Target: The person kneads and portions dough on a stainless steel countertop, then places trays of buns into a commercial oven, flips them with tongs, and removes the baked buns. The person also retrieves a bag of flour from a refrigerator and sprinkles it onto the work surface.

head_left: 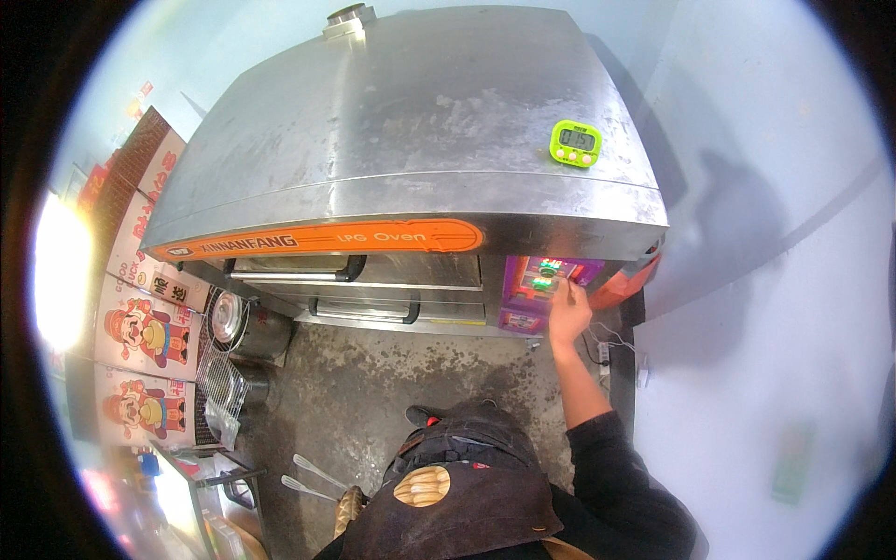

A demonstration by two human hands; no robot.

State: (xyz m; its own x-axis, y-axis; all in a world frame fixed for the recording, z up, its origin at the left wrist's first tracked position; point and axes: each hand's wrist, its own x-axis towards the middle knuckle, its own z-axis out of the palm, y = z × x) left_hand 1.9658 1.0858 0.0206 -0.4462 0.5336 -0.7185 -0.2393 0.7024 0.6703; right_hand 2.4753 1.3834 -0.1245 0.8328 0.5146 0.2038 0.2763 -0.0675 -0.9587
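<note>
My right hand (pixel 567 313) reaches up to the purple control panel (pixel 510 283) at the right end of a large steel oven (pixel 392 201). Its fingers are curled together, with the fingertips at the panel beside the lit green displays (pixel 546 271). Whether they pinch a knob or press a button is hidden. Low by my side, my left hand (pixel 349 510) seems to be in a brown patterned glove, closed around a pair of metal tongs (pixel 315 469). The tongs point away from me, their two arms spread apart. Two oven doors with dark-ended handles (pixel 297 274) are closed.
A bright green digital timer (pixel 575 144) sits on the oven top. Left of the oven stand a lidded metal pot (pixel 252 327) and a wire rack (pixel 220 383). Printed cartons (pixel 145 327) are stacked at the left. White cables (pixel 607 341) hang by the right wall (pixel 747 373).
</note>
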